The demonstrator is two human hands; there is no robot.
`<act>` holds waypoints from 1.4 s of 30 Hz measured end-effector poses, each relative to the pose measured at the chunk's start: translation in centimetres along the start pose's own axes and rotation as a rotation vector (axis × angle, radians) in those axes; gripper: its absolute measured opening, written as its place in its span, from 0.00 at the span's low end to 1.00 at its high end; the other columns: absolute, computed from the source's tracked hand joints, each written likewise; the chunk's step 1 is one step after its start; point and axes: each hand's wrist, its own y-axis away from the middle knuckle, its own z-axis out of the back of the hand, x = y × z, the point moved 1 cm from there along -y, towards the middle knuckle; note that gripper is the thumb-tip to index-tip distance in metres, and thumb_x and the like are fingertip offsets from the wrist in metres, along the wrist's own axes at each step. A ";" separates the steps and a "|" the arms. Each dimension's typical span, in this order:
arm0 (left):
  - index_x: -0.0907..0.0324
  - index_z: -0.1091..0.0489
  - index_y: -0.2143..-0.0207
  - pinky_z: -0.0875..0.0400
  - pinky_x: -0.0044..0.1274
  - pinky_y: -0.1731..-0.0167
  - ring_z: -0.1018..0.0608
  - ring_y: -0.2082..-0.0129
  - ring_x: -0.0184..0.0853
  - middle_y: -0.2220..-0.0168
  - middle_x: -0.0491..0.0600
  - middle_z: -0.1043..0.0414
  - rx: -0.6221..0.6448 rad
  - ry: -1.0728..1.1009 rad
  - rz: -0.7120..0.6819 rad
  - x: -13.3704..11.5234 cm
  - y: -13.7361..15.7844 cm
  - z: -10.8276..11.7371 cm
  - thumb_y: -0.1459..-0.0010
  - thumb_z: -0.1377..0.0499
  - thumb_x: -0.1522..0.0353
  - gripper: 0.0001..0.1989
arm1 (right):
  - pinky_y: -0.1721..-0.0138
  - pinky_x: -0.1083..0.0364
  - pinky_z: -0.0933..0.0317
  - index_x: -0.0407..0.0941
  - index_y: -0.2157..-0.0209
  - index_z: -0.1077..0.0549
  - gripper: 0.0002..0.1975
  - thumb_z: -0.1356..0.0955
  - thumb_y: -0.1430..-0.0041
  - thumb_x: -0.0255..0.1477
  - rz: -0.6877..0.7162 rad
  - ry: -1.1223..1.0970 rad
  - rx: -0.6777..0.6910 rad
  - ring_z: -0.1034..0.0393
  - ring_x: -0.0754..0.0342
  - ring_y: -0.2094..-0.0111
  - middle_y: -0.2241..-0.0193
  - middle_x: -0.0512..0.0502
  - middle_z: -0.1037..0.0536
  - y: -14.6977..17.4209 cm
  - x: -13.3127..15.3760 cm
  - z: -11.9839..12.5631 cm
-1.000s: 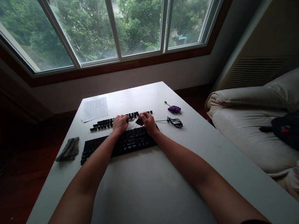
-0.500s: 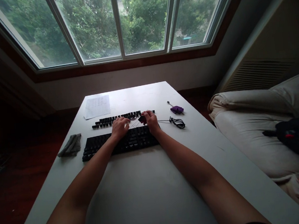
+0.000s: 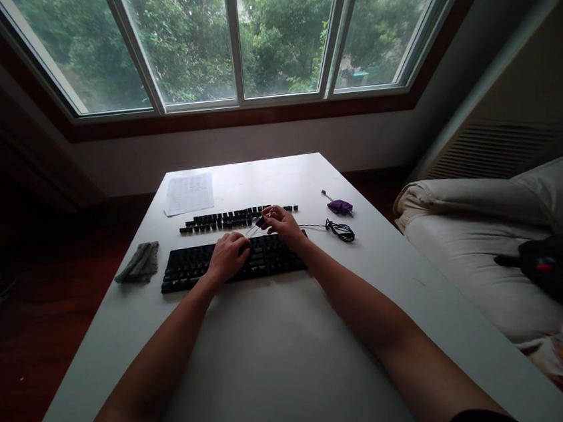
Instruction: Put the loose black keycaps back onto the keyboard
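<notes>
A black keyboard (image 3: 191, 264) lies across the white table. My left hand (image 3: 227, 257) rests over its middle with the fingers curled in; anything between the fingertips is hidden. Above the keyboard's back edge, my right hand (image 3: 283, 224) pinches a wire keycap puller (image 3: 259, 222). The puller has a dark handle, and its thin wires slant down to the left, ending close to my left fingertips. Behind the keyboard stand rows of loose black keycaps (image 3: 212, 223), partly covered by my right hand.
A grey cloth (image 3: 139, 262) lies left of the keyboard, and a printed sheet (image 3: 189, 194) at the back left. To the right are a coiled black cable (image 3: 340, 230) and a purple item with a thin stick (image 3: 340, 206). A pale sofa (image 3: 460, 259) flanks the table's right side.
My left hand has come down onto the keyboard and its fingers have curled in. My right hand has turned, keeping the puller, whose wires now point towards my left fingertips. The view shifted slightly.
</notes>
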 end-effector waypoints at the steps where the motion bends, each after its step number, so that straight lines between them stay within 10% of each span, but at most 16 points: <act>1: 0.52 0.25 0.55 0.34 0.36 0.48 0.29 0.50 0.44 0.51 0.51 0.27 -0.002 -0.003 -0.011 0.0 0.0 0.0 0.37 0.43 0.65 0.10 | 0.75 0.59 0.35 0.45 0.59 0.28 0.16 0.29 0.45 0.39 0.008 0.021 0.006 0.25 0.55 0.71 0.70 0.50 0.25 0.0 0.1 0.0; 27: 0.54 0.26 0.57 0.34 0.36 0.48 0.29 0.51 0.42 0.52 0.51 0.27 -0.057 0.030 -0.070 0.7 0.3 0.0 0.37 0.43 0.65 0.09 | 0.66 0.59 0.40 0.43 0.63 0.23 0.07 0.33 0.40 0.28 0.314 0.609 0.392 0.33 0.57 0.69 0.69 0.49 0.24 1.8 1.9 -2.4; 42: 0.53 0.25 0.56 0.33 0.36 0.49 0.28 0.52 0.42 0.54 0.50 0.27 -0.072 0.050 -0.061 0.7 0.5 -0.2 0.38 0.43 0.66 0.09 | 0.66 0.56 0.30 0.42 0.63 0.24 0.10 0.34 0.47 0.25 -0.052 0.213 0.402 0.24 0.55 0.69 0.67 0.47 0.20 1.2 1.4 0.9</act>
